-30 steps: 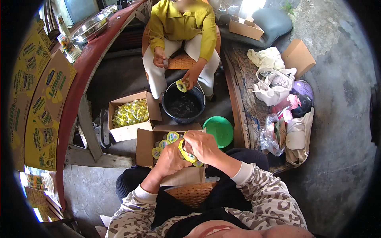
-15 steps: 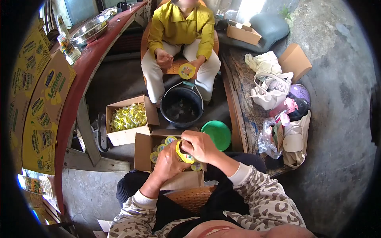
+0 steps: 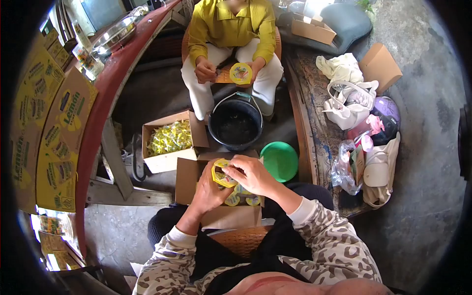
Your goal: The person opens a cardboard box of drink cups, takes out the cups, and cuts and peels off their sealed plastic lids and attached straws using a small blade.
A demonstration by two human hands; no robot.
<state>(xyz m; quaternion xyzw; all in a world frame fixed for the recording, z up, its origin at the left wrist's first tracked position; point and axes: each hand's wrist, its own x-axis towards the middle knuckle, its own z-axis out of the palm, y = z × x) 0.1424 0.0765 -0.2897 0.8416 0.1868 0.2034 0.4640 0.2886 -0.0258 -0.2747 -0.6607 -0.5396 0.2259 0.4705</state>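
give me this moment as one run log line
left hand: holds yellow-rimmed plastic cup | right hand: at its top | beneath: open brown cardboard box, similar cups inside

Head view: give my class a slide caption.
Left hand holds a cup, right hand at its top, over a box of cups, a bucket beyond.

A small cup [image 3: 219, 175] with a bright yellow, angular rim sits in the left hand [image 3: 206, 192], its face turned toward the camera, above an open cardboard box [image 3: 186, 180]. Its centre seems darker, though fingers partly hide it.
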